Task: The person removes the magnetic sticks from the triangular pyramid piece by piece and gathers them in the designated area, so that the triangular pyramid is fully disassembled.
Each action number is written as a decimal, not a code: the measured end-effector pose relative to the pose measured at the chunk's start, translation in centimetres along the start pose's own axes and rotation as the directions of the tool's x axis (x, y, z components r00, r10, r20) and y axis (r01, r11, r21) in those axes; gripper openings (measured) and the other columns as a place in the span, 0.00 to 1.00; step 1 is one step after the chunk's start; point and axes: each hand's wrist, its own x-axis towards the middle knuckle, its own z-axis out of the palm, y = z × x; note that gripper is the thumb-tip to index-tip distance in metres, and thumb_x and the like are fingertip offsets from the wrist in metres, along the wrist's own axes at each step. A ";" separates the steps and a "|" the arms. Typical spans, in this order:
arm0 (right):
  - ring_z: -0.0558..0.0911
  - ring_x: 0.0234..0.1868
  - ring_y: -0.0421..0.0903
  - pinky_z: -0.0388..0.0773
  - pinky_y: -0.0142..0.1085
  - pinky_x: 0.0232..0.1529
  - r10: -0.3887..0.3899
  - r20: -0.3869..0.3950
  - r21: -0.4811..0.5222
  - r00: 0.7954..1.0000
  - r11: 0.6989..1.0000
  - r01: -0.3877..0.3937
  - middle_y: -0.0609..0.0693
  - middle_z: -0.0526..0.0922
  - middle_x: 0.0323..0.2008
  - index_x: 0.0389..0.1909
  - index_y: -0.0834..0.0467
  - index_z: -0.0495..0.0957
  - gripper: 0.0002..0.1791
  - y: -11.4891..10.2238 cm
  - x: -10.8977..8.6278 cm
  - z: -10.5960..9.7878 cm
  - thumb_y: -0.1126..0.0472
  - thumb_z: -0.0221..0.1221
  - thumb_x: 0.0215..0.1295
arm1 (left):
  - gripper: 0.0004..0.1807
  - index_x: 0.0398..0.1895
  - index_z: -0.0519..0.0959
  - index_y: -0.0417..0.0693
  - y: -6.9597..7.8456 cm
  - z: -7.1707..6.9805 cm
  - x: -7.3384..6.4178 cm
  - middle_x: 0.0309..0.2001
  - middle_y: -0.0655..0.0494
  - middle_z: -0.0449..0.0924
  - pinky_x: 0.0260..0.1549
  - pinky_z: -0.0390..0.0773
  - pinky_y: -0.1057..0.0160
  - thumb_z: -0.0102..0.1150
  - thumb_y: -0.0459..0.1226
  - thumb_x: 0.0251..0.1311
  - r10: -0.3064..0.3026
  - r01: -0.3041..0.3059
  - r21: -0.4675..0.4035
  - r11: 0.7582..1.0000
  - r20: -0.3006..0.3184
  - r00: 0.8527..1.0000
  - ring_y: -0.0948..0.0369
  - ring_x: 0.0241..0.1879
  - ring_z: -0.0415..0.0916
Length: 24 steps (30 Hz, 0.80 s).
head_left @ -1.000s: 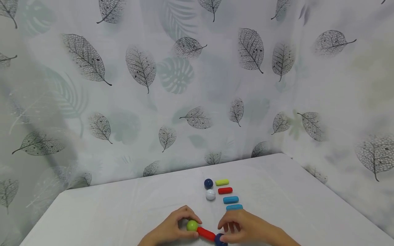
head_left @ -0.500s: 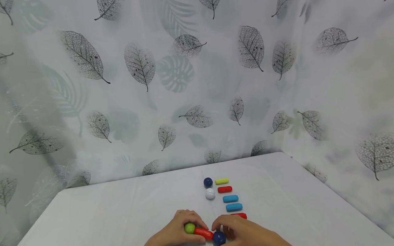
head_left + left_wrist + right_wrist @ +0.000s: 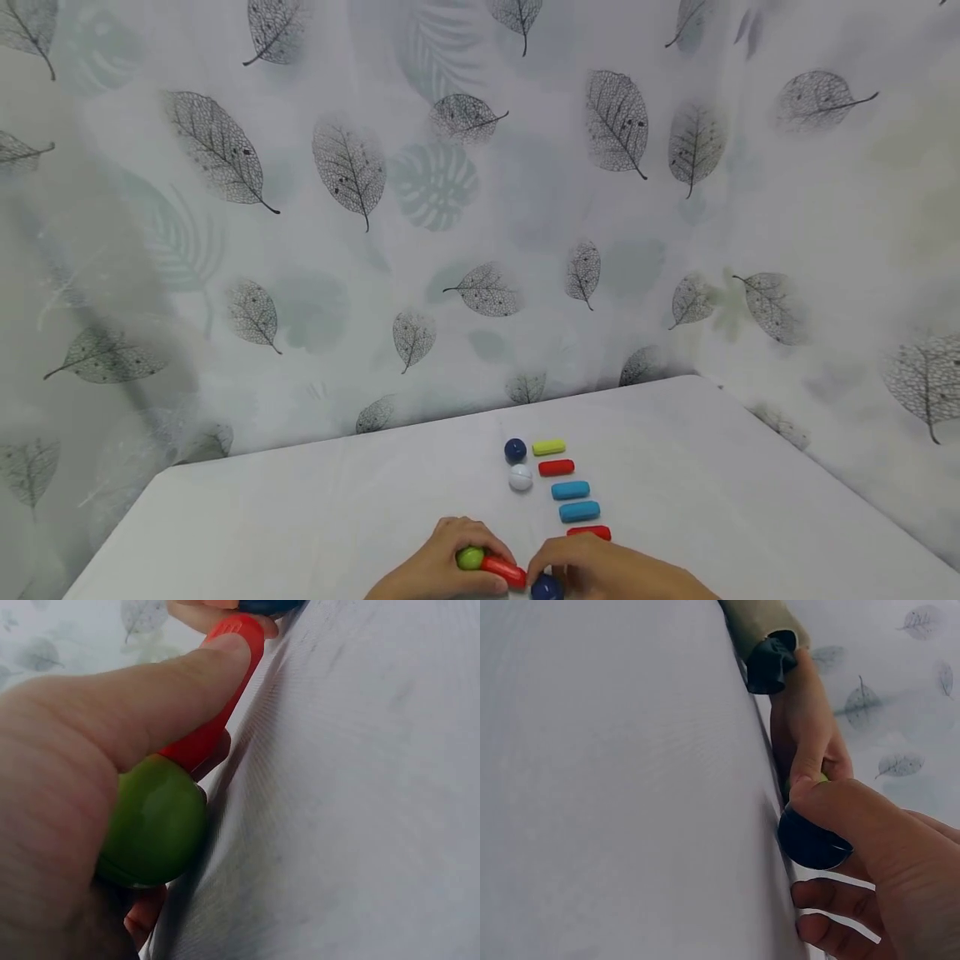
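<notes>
My left hand pinches a red rod between thumb and fingers, low over the table. At the rod's near end, a green ball sits against it inside the curve of that hand. My right hand holds a dark blue ball between thumb and fingers, with its other fingers loosely bent close to the cloth. In the head view the blue ball lies just beyond the rod's right end. Whether rod and blue ball touch is hidden by fingertips.
Beyond the hands on the white table lie a second dark blue ball and a white ball. Right of them runs a column of rods: yellow, red, two blue, and another red, partly hidden by my right hand. A leaf-patterned curtain hangs behind.
My left thumb and fingers have slid from the green ball onto the red rod. The right fingers have closed in around the blue ball, uncovering another red rod behind.
</notes>
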 end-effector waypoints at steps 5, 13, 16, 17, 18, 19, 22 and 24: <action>0.77 0.36 0.32 0.77 0.26 0.35 0.040 0.004 -0.023 0.999 0.999 -0.040 0.37 0.78 0.33 0.49 0.46 0.78 0.15 0.9 0.2 0.1 0.52 0.66 0.61 | 0.13 0.49 0.83 0.50 -0.8 0.3 0.1 0.41 0.66 0.80 0.42 0.67 0.66 0.60 0.42 0.64 0.062 -0.062 -0.005 0.998 0.017 0.998 0.73 0.42 0.69; 0.73 0.36 0.32 0.74 0.26 0.36 0.006 -0.128 -0.092 0.992 0.996 -0.018 0.38 0.75 0.35 0.51 0.53 0.77 0.16 -0.5 0.7 -0.1 0.54 0.63 0.65 | 0.12 0.48 0.83 0.53 -0.3 -0.3 0.4 0.41 0.67 0.80 0.45 0.60 0.58 0.62 0.43 0.63 0.023 -0.022 0.027 0.999 -0.021 1.000 0.72 0.42 0.69; 0.73 0.35 0.33 0.74 0.26 0.34 -0.034 -0.205 -0.160 0.978 0.987 0.001 0.38 0.75 0.34 0.51 0.53 0.77 0.17 -0.8 0.9 0.0 0.52 0.63 0.65 | 0.12 0.48 0.83 0.53 -0.1 -0.2 0.3 0.41 0.66 0.81 0.45 0.60 0.58 0.63 0.43 0.63 0.015 -0.015 0.021 1.000 -0.027 1.000 0.71 0.42 0.69; 0.73 0.35 0.33 0.75 0.26 0.34 -0.051 -0.229 -0.175 0.972 0.984 0.010 0.38 0.75 0.34 0.51 0.54 0.77 0.17 -0.8 1.0 0.0 0.51 0.63 0.65 | 0.12 0.48 0.83 0.53 -0.1 -0.2 0.3 0.41 0.66 0.81 0.44 0.60 0.59 0.63 0.43 0.63 0.015 -0.014 0.021 1.000 -0.029 0.999 0.71 0.42 0.69; 0.74 0.35 0.33 0.75 0.26 0.34 -0.073 -0.249 -0.191 0.966 0.981 0.025 0.39 0.76 0.34 0.52 0.55 0.77 0.17 -0.9 1.1 -0.1 0.52 0.62 0.66 | 0.12 0.48 0.83 0.53 -0.1 -0.2 0.3 0.41 0.66 0.81 0.44 0.60 0.59 0.63 0.43 0.62 0.019 -0.019 0.027 0.999 -0.031 0.999 0.72 0.42 0.69; 0.74 0.35 0.33 0.75 0.26 0.34 -0.105 -0.265 -0.215 0.958 0.976 0.048 0.39 0.76 0.35 0.52 0.56 0.76 0.18 -0.9 1.1 -0.1 0.52 0.62 0.66 | 0.12 0.48 0.83 0.54 -0.1 -0.2 0.3 0.41 0.67 0.81 0.45 0.60 0.59 0.63 0.43 0.62 0.020 -0.019 0.029 0.999 -0.030 0.999 0.72 0.42 0.69; 0.73 0.36 0.33 0.75 0.26 0.35 -0.133 -0.310 -0.247 0.941 0.968 0.056 0.38 0.75 0.35 0.52 0.57 0.76 0.20 -0.8 1.4 -0.1 0.50 0.62 0.66 | 0.11 0.48 0.83 0.55 -0.1 -0.4 0.1 0.41 0.69 0.80 0.46 0.60 0.59 0.63 0.43 0.62 0.018 -0.017 0.042 0.999 -0.026 1.000 0.73 0.42 0.69; 0.73 0.36 0.34 0.75 0.26 0.34 -0.161 -0.342 -0.279 0.926 0.958 0.063 0.38 0.74 0.35 0.52 0.58 0.76 0.21 -0.5 1.6 -0.1 0.49 0.62 0.65 | 0.11 0.48 0.83 0.55 -0.1 -0.4 0.0 0.41 0.69 0.80 0.46 0.60 0.59 0.63 0.43 0.63 0.019 -0.018 0.048 0.999 -0.023 1.000 0.73 0.42 0.69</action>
